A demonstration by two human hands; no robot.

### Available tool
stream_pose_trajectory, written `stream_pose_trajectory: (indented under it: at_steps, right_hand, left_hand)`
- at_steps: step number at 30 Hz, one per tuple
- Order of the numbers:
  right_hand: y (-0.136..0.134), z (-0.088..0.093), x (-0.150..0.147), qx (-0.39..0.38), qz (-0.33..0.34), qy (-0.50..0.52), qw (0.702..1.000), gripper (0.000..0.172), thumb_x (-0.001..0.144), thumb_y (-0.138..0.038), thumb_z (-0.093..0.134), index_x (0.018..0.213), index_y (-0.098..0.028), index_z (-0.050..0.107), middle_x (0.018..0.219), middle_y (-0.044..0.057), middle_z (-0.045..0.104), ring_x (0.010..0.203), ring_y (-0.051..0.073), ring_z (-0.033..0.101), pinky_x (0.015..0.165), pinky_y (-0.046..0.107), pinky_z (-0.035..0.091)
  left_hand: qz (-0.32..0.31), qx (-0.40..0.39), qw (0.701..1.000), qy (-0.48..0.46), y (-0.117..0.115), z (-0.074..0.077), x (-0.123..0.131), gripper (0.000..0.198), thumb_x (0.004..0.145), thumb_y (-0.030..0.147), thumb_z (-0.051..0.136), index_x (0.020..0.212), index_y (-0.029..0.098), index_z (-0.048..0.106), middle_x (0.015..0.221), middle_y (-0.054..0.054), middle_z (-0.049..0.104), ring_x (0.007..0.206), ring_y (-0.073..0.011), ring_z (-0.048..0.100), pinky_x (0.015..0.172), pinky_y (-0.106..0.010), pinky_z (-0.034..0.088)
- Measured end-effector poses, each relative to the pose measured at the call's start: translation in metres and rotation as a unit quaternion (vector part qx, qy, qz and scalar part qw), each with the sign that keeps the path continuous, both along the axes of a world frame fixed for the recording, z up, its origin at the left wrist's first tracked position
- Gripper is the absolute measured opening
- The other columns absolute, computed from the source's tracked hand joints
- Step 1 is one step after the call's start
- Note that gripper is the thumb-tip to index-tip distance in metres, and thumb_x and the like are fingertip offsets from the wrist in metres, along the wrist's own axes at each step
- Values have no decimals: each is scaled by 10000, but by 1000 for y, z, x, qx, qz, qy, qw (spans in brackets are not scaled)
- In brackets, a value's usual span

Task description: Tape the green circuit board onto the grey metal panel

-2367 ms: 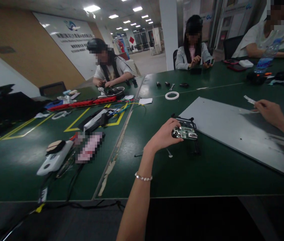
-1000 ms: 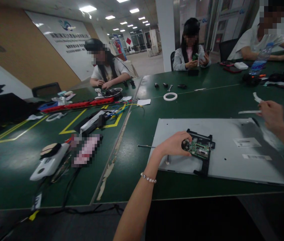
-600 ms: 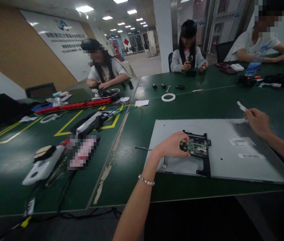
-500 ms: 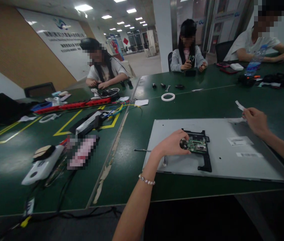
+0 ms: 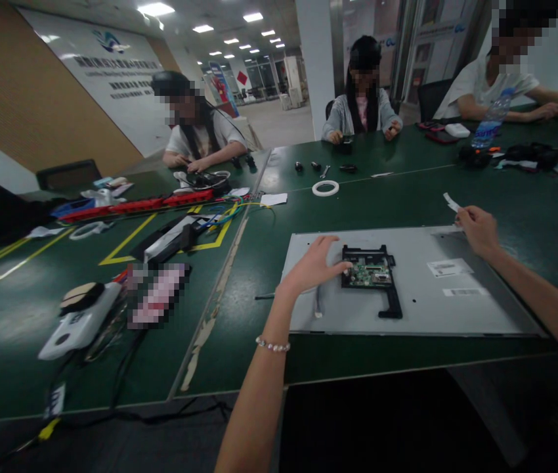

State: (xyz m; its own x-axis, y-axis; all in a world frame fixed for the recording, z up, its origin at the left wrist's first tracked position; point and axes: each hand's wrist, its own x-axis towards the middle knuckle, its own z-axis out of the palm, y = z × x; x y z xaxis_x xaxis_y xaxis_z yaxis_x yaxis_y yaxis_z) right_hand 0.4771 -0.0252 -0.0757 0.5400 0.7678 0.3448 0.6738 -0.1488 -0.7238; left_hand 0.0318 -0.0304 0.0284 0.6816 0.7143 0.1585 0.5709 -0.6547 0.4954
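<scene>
A flat light-grey metal panel [image 5: 436,309] lies on the table in front of me. On it rests a black plastic bracket [image 5: 391,303] with a green circuit board [image 5: 368,272] inside its frame. My left hand [image 5: 316,266] is open at the bracket's left side, fingers spread and thumb at the board's left edge; I cannot tell whether the thumb touches. A short grey cable [image 5: 318,303] lies on the panel below that hand. Over the panel's far right edge, my right hand [image 5: 478,230] pinches a white strip [image 5: 451,202] that sticks up from its fingertips.
Beyond the panel lie a white tape roll [image 5: 325,188] and a small wrench [image 5: 325,172]. To the left are a white device [image 5: 79,322], a pink item [image 5: 159,299], cables and a red strip [image 5: 141,205]. Three people sit across the table; a water bottle [image 5: 492,121] stands far right.
My left hand has come off the circuit board toward the left, and its fingers have opened. My right hand keeps hold of the white strip. The person at far centre has lowered a hand to the table.
</scene>
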Motion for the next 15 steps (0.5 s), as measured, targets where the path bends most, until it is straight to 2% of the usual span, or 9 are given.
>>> stream_pose_trajectory:
  at_steps: [3,5,8,12,15]
  right_hand:
    - [-1,0,0,-1,-2,9,1000,292,867,-406,432,830,-183,617,764,68,654,697,171,561,610,260,337]
    - [-1,0,-1,-2,-2,11,1000,293,870,-404,428,831,-182,615,763,67,652,691,168,554,611,258,334]
    - [2,1,-5,-6,8,13,1000,280,874,-395,432,836,-184,613,757,54,645,684,154,545,619,250,330]
    - [9,6,-15,-14,17,7,1000,246,878,-357,447,828,-176,605,748,50,626,659,135,514,631,252,310]
    - [12,10,-23,-24,18,7,1000,241,887,-340,448,831,-166,604,718,50,604,626,124,488,621,261,297]
  left_hand:
    - [39,-34,994,95,8,-4,-29,820,807,595,547,1432,152,257,1491,-191,332,1381,-303,320,1106,-450,290]
    - [33,-62,985,156,9,-9,-48,906,774,636,560,1458,148,221,1517,-214,286,1405,-325,278,1106,-458,281]
    - [6,-67,979,195,3,-13,-64,995,744,667,565,1491,152,157,1552,-218,192,1441,-338,173,1122,-466,245]
    - [30,-84,965,246,-14,-9,-62,1067,726,728,523,1511,153,84,1571,-215,90,1450,-370,81,1127,-525,195]
    - [79,-82,962,250,-26,-6,-52,1101,708,741,535,1516,151,77,1566,-232,95,1438,-412,95,1108,-577,196]
